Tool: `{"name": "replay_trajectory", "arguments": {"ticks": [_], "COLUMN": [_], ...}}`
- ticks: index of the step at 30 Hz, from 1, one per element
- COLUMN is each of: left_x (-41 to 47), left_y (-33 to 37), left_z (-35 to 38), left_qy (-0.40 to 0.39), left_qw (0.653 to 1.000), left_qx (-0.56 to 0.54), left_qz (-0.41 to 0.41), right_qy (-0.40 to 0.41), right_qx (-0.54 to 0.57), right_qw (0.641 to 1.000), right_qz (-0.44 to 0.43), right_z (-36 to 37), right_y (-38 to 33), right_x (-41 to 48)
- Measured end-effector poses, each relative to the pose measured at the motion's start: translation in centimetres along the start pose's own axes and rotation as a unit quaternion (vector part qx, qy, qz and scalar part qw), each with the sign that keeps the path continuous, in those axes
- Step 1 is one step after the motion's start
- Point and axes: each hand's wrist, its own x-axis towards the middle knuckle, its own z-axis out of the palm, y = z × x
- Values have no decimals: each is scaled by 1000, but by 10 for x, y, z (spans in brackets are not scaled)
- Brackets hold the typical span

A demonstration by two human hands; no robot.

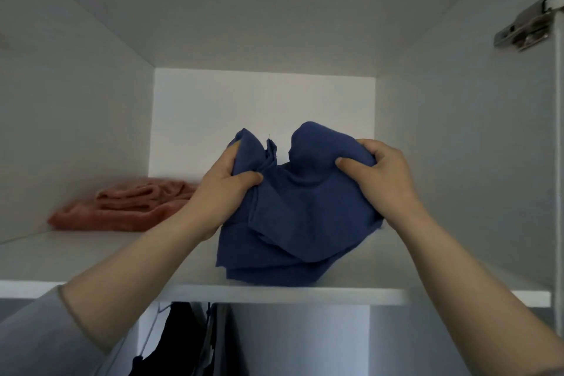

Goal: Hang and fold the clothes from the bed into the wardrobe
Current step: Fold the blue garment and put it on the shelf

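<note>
You are at the wardrobe [91, 101], a plain white box of smooth, matte panels, reaching into its upper compartment. The shelf [91, 259] is flat and hard-edged, and the step in hand looks like setting a folded piece down on it. The blue garment [293, 223] sits right of centre on the shelf, its lower folds lying near the front lip. It is a soft, thin weave, loosely layered, and bunched into two humps at the top. To its left, well back, lies a salmon garment [122, 207], fuzzy and roughly folded. Below the shelf hang dark clothes [180, 342], possibly on hangers, though the view is too dim to say. Your left hand [222, 195] and right hand [381, 180] each pinch a bunched upper corner, thumb over the cloth. Next you should probably flatten those humps and square the stack before letting go. A metal hinge [525, 27] glints at the upper right.
</note>
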Motion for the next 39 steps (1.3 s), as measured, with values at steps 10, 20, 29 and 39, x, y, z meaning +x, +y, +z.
{"name": "replay_trajectory", "arguments": {"ticks": [10,20,29,39], "left_x": [85,184,221,197], "left_y": [-27,-33,-58,-101], "left_z": [21,76,107,124], "left_qy": [-40,-8,9,-29], "left_qw": [997,994,996,981], "left_qx": [59,89,71,192], "left_qz": [39,67,54,21], "right_qy": [10,41,31,-105], "right_qx": [-65,-123,-127,-239], "right_qw": [998,990,991,965], "right_qz": [-15,-52,-10,-40], "right_z": [1,-16,-23,-4], "right_y": [46,108,168,217], "right_x": [69,182,226,240]}}
